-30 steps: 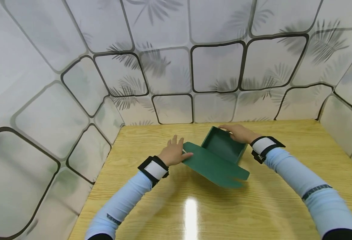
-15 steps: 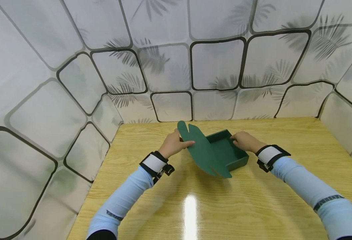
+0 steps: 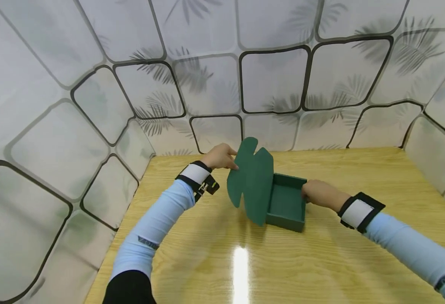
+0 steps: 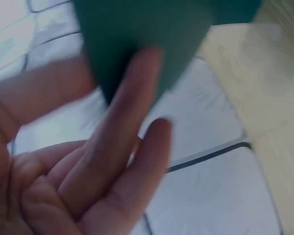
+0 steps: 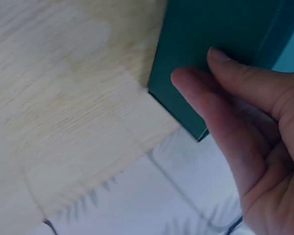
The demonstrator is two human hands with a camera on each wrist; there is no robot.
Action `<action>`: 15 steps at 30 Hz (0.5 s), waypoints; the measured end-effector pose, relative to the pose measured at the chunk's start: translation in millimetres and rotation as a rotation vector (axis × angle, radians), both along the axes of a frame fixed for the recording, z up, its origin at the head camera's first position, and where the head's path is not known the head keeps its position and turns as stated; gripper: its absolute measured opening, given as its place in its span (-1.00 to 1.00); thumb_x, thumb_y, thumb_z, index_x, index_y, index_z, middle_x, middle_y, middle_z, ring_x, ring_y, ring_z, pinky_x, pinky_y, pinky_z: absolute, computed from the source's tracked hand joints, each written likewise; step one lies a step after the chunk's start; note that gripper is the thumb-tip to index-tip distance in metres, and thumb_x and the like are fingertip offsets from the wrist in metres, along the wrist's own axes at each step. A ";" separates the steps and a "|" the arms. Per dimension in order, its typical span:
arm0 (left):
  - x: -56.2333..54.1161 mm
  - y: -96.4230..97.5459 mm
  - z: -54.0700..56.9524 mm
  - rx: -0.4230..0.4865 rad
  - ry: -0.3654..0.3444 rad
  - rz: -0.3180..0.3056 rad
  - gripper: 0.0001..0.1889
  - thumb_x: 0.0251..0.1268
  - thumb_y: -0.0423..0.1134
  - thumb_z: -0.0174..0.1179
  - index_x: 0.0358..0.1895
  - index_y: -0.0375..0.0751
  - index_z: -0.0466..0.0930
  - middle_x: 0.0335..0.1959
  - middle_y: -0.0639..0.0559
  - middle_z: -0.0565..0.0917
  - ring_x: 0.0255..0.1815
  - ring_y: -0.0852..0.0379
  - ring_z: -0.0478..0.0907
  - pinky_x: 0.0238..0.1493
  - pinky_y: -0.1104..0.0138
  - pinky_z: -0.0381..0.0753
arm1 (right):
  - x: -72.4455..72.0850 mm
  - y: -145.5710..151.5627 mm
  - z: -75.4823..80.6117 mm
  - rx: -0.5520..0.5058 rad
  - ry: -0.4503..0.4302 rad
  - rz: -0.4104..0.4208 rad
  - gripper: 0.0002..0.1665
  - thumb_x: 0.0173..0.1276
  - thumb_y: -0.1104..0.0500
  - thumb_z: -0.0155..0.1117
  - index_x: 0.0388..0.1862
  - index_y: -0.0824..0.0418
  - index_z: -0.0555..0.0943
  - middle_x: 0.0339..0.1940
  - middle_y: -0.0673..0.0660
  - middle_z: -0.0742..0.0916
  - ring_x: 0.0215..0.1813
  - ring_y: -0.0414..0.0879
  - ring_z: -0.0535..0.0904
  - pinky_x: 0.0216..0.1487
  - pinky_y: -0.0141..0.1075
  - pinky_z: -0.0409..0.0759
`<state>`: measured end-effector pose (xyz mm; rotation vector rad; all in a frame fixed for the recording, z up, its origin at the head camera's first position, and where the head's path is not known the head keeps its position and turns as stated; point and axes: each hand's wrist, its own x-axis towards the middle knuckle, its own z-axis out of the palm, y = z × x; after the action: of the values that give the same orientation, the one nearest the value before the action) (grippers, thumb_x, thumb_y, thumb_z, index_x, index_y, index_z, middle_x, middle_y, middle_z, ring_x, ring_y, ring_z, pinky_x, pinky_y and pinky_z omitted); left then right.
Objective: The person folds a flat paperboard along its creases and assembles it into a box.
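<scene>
A green cardboard box sits on the table with its inside in view and holding nothing. Its lid, with rounded flaps cut by slits, is folded out to the left and tilted up. My left hand pinches a flap on the lid's left side; in the left wrist view, the green flap runs between the thumb and a finger. At the box's right wall, my right hand touches it. The right wrist view has thumb and forefinger, both slightly bent, against the same green wall.
The light wooden table carries a bright reflection near its front. A pale patterned curtain hangs close behind the table and along both sides. Each wrist wears a black and white strap.
The box has turned so its open side faces more squarely, the lid swinging leftward and up. My left hand went from spread fingers to pinching the flap; the right moved down along the wall.
</scene>
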<state>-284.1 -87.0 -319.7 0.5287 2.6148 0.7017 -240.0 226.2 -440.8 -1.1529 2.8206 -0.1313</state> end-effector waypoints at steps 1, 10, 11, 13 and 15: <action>-4.3 2.0 1.6 -0.015 0.019 -0.014 -0.41 0.24 -0.35 0.30 0.33 -0.40 0.37 0.03 -0.22 0.68 -0.05 -0.02 0.67 -0.06 0.33 0.61 | 5.3 -0.9 0.3 0.009 0.013 0.012 -0.94 0.05 0.36 0.44 -0.52 0.23 0.74 -0.55 0.04 0.73 -0.49 -0.13 0.63 -0.45 -0.32 0.59; -40.6 20.0 26.8 -0.232 0.031 -0.177 -0.36 0.27 -0.52 0.18 0.43 -0.17 0.31 0.32 -0.17 0.47 0.34 -0.06 0.43 0.14 0.28 0.55 | 48.6 -41.7 -8.3 0.098 0.245 0.145 -0.66 0.15 0.32 0.36 -0.73 0.10 0.48 -0.72 -0.01 0.53 -0.61 -0.28 0.30 -0.56 -0.41 0.32; -42.2 24.1 28.9 -0.258 0.057 -0.194 -0.36 0.28 -0.57 0.13 0.43 -0.14 0.31 0.32 -0.16 0.48 0.34 -0.05 0.43 0.14 0.29 0.55 | 51.6 -48.1 -10.4 0.092 0.265 0.161 -0.66 0.14 0.33 0.37 -0.73 0.10 0.49 -0.72 -0.01 0.54 -0.63 -0.28 0.31 -0.57 -0.41 0.32; -43.1 34.1 31.5 -0.303 0.135 -0.219 -0.35 0.28 -0.64 0.04 0.42 -0.10 0.34 0.31 -0.13 0.50 0.32 -0.04 0.45 0.09 0.31 0.54 | 55.6 -60.0 -14.5 0.075 0.288 0.168 -0.67 0.14 0.35 0.38 -0.72 0.10 0.52 -0.71 -0.01 0.56 -0.64 -0.27 0.36 -0.59 -0.41 0.35; -41.0 45.2 30.8 -0.322 0.242 -0.231 -0.38 0.30 -0.66 -0.04 0.38 -0.09 0.40 0.28 -0.09 0.54 0.29 -0.02 0.48 0.09 0.32 0.53 | 56.9 -70.4 -18.7 0.049 0.317 0.162 -0.71 0.13 0.37 0.38 -0.68 0.13 0.55 -0.69 0.01 0.58 -0.63 -0.22 0.45 -0.60 -0.39 0.40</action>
<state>-325.0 -41.8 -288.9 0.8394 2.7472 0.1460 -183.1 155.8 -459.5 -1.5049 2.9534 0.1448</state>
